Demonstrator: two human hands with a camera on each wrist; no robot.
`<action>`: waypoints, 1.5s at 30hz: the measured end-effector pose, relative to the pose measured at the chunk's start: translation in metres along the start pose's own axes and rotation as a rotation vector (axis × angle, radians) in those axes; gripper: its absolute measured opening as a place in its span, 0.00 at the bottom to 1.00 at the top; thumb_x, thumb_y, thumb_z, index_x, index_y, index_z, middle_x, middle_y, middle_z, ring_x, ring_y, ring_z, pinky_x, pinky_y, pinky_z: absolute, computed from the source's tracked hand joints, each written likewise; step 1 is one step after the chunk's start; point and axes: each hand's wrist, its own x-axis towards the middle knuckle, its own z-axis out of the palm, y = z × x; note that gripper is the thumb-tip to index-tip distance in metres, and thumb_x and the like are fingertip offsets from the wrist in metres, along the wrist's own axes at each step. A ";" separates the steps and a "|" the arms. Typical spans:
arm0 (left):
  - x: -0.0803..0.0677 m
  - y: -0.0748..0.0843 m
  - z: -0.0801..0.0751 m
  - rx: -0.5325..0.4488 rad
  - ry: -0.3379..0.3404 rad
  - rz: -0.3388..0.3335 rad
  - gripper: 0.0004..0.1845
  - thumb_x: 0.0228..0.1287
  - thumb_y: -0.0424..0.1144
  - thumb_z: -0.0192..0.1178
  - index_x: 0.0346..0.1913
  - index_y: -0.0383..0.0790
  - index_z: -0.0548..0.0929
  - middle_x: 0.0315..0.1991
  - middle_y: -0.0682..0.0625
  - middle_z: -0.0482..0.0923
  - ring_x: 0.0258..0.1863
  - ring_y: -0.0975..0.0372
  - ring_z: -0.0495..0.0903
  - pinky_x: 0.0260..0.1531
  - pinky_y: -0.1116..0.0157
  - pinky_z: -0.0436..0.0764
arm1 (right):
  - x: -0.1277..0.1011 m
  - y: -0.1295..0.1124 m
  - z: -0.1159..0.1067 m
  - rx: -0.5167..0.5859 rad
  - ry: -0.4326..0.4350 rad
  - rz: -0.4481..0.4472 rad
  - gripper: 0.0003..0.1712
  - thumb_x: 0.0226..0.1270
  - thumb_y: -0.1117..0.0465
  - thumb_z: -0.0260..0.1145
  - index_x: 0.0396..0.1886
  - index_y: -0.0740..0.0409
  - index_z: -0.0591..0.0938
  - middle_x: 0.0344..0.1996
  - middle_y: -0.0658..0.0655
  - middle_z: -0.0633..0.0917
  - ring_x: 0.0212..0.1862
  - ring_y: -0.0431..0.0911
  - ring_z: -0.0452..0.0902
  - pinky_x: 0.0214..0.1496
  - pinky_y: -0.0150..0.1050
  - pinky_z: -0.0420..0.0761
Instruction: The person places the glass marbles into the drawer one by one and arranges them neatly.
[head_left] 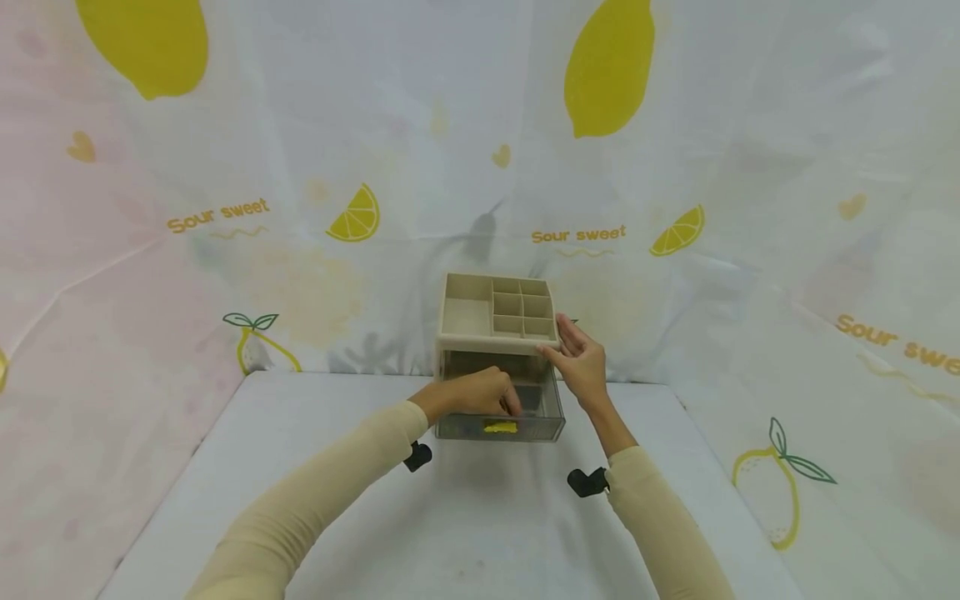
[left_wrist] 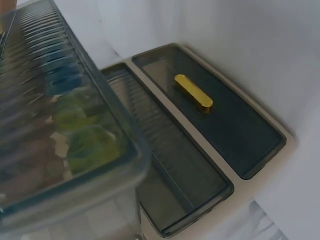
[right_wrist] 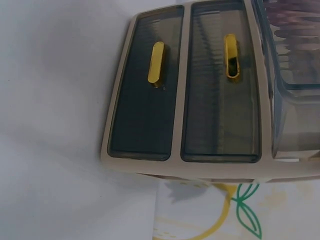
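A beige desktop drawer organizer (head_left: 495,342) stands at the back of the table, with a divided tray on top. Its upper see-through drawer (head_left: 536,430) with a yellow handle (head_left: 500,427) is pulled out. My left hand (head_left: 480,392) reaches over the drawer front, fingers bent down inside; whether they hold anything is hidden. At the organizer's upper right front corner, my right hand (head_left: 582,360) grips it, thumb at the front and fingers along the side. Blurred blue, green and reddish contents (left_wrist: 92,150) show through the drawer in the left wrist view. Neither wrist view shows fingers clearly.
Below the pulled-out drawer, two dark see-through drawers (right_wrist: 142,120) with gold handles (right_wrist: 156,62) sit closed. A white table (head_left: 465,525) carries the organizer. A lemon-print cloth (head_left: 450,167) hangs close behind it. Black wrist-worn devices (head_left: 587,482) hang below both wrists.
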 end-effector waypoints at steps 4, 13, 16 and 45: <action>-0.001 0.001 -0.001 -0.014 -0.034 -0.025 0.07 0.62 0.28 0.65 0.41 0.38 0.90 0.40 0.51 0.87 0.40 0.66 0.84 0.38 0.75 0.80 | 0.000 0.001 0.001 0.000 0.000 0.007 0.41 0.56 0.73 0.73 0.68 0.74 0.64 0.67 0.67 0.67 0.69 0.55 0.63 0.64 0.41 0.67; -0.004 0.005 -0.004 0.012 0.002 0.033 0.06 0.63 0.32 0.65 0.40 0.40 0.90 0.38 0.54 0.87 0.39 0.69 0.83 0.40 0.74 0.80 | 0.001 0.004 -0.002 -0.005 0.001 0.007 0.41 0.56 0.73 0.73 0.68 0.74 0.64 0.68 0.66 0.67 0.69 0.54 0.63 0.64 0.39 0.67; -0.008 0.008 -0.008 0.028 0.044 0.064 0.05 0.64 0.35 0.65 0.39 0.43 0.90 0.36 0.57 0.86 0.36 0.73 0.82 0.38 0.75 0.79 | 0.001 0.005 -0.001 0.011 0.001 0.009 0.42 0.55 0.73 0.73 0.68 0.74 0.64 0.68 0.66 0.67 0.69 0.53 0.64 0.64 0.38 0.68; -0.168 -0.079 0.040 0.211 0.749 -0.392 0.10 0.62 0.28 0.64 0.46 0.33 0.80 0.41 0.45 0.77 0.39 0.54 0.80 0.37 0.60 0.82 | -0.003 0.002 0.000 0.031 0.002 -0.014 0.40 0.55 0.76 0.72 0.67 0.76 0.65 0.67 0.72 0.66 0.68 0.58 0.63 0.64 0.41 0.67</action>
